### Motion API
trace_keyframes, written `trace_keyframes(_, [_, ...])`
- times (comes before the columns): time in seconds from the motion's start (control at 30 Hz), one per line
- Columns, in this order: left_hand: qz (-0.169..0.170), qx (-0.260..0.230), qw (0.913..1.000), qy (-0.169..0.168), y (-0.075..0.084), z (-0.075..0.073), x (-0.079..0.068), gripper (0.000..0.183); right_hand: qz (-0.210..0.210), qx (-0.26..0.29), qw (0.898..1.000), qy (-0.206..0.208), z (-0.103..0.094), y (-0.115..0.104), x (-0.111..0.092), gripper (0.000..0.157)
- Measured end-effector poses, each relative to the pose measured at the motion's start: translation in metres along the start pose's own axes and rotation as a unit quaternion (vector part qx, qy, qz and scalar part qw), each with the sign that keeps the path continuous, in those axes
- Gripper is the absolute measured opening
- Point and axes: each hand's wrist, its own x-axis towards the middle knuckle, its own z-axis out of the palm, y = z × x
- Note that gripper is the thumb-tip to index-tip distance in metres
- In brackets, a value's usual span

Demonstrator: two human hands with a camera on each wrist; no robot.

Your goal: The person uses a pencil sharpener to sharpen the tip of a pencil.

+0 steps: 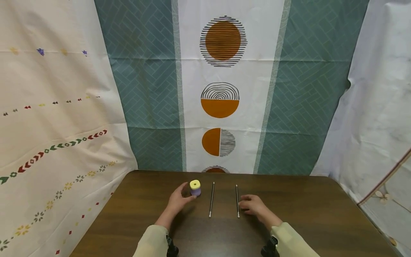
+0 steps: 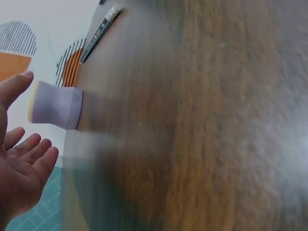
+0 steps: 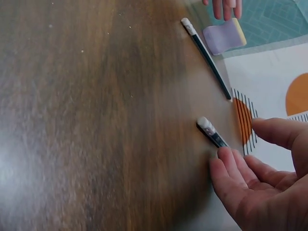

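A small pencil sharpener with a lavender body and a yellow top with a hole stands upright on the table. Thumb and fingers of my left hand are spread beside it; in the left wrist view a gap shows between the sharpener and the palm. Two dark pencils with white eraser ends lie roughly parallel, erasers toward me: the left pencil right of the sharpener, the right pencil by my right hand. That hand's fingertips are right at the pencil, relaxed, with the thumb held apart.
The brown wooden table ends at the back against a teal and white hanging cloth with orange circles. Pale patterned cloth hangs on the left, and white cloth on the right.
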Motion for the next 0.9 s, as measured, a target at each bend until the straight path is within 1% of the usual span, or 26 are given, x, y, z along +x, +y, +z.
trace_keyframes(0.17, [-0.008,-0.017,0.9998,0.008,0.001,0.004,0.003,0.072,0.010,-0.003,1.000,0.016,0.007,0.000,0.003,0.050])
trace_keyframes(0.3, [-0.015,-0.024,0.9995,0.011,0.000,0.005,0.005,0.071,0.009,-0.002,1.000,0.023,0.010,-0.002,0.003,0.049])
trace_keyframes(0.5, [-0.017,-0.022,0.9996,0.008,-0.001,0.008,0.006,0.071,0.014,-0.009,0.999,0.034,0.013,-0.004,0.005,0.047])
trace_keyframes(0.73, [-0.014,-0.015,0.9998,0.007,-0.003,0.011,0.009,0.069,0.020,0.006,0.999,0.048,0.016,-0.004,0.012,0.044])
trace_keyframes(0.9, [-0.016,-0.018,0.9997,0.009,-0.002,0.015,0.012,0.069,0.020,-0.018,0.997,0.066,0.018,-0.005,0.016,0.040])
